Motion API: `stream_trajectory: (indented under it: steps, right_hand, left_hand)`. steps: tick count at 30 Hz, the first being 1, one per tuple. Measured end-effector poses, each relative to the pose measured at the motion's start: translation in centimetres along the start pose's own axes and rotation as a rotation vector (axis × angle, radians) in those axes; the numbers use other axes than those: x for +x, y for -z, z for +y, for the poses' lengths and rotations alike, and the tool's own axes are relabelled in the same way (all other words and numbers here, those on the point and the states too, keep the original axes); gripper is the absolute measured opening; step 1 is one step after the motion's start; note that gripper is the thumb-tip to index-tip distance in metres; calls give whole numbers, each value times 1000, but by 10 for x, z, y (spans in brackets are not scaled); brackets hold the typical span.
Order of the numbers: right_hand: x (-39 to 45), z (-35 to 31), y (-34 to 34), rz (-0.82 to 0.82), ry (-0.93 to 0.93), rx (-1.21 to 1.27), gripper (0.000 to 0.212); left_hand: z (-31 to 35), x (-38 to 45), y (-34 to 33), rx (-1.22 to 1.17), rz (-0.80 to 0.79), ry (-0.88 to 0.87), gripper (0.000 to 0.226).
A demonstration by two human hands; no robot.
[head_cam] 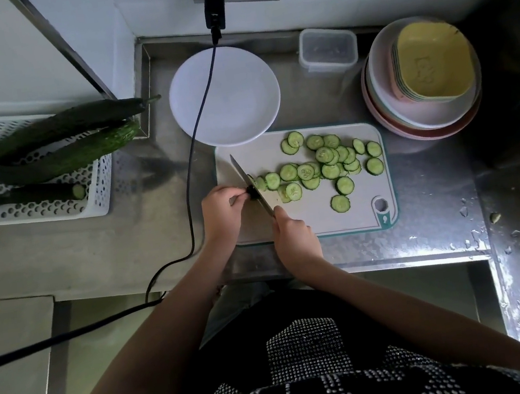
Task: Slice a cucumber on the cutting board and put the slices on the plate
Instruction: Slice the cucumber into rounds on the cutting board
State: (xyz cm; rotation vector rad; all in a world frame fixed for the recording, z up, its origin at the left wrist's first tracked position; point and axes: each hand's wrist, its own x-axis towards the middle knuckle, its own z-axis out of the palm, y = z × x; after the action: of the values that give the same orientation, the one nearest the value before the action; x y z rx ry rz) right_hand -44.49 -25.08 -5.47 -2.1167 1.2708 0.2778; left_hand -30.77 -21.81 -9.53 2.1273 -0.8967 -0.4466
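Observation:
A light cutting board with a teal rim lies on the steel counter. Several round cucumber slices are spread across its upper half. My left hand pinches the short dark cucumber end at the board's left side. My right hand grips the handle of a knife, whose blade stands against that stub, tip pointing up and left. A white plate sits bare just behind the board.
A white perforated basket on the left holds whole cucumbers and a cut piece. A black cable hangs from the wall socket across the plate. A clear lidded box and stacked bowls stand at the back right.

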Motion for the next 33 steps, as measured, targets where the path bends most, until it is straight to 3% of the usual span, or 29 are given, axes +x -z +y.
stream_trajectory:
  steps: [5,13,18,20,22,23,25,27,29,33]
  right_hand:
    - [2,1,2,4,-37,115,12]
    - [-4,22,19,197,-35,364,18]
    - [-1,38,31,136,-178,640,22]
    - [-4,43,36,156,-184,618,23]
    - [-8,49,39,233,-132,395,21]
    - [-11,52,41,272,-105,228,17]
    - [-14,55,49,321,-76,-60,12]
    - [-16,56,57,335,-72,-217,18]
    - [-19,58,62,326,-63,-323,28]
    - [-22,69,60,355,-55,-407,33]
  left_hand:
    - [3,-1,1,-12,4,-11,11]
    - [12,-3,0,-32,-45,-43,16]
    - [18,0,-3,-170,-62,45,17]
    - [23,2,-5,-230,-63,103,17]
    - [32,3,-5,-175,24,77,14]
    - [37,3,-4,-100,84,-2,14]
    - [50,3,0,102,146,-320,19]
    - [60,4,-1,230,49,-716,26]
    - [63,9,-5,259,-110,-968,27]
    - [62,20,-11,303,-312,-1061,33]
